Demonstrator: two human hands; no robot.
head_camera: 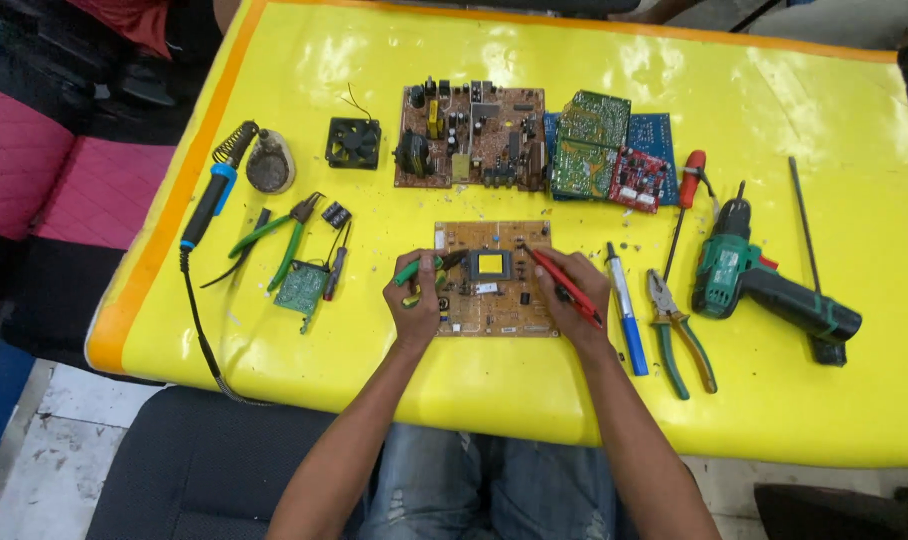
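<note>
Hands are working over a tan circuit board (pixel 496 280) that is lying flat at the near middle of the yellow table (pixel 494 380). Left hand (pixel 415 300) is closing around green-handled pliers (pixel 419 270) at the board's left edge, their tip pointing toward the yellow component at the board's centre. Right hand (pixel 577 290) is gripping a red probe (pixel 559 278), its tip touching the board's upper right part. Beyond the board, a brown circuit board (pixel 469 137) and a stack of green, blue and red boards (pixel 609 150) are lying. A round dish (pixel 270 163) of dark matter is sitting far left of the board, beside a blue soldering iron (pixel 209 200). A green drill (pixel 764 285) is resting to its right.
</note>
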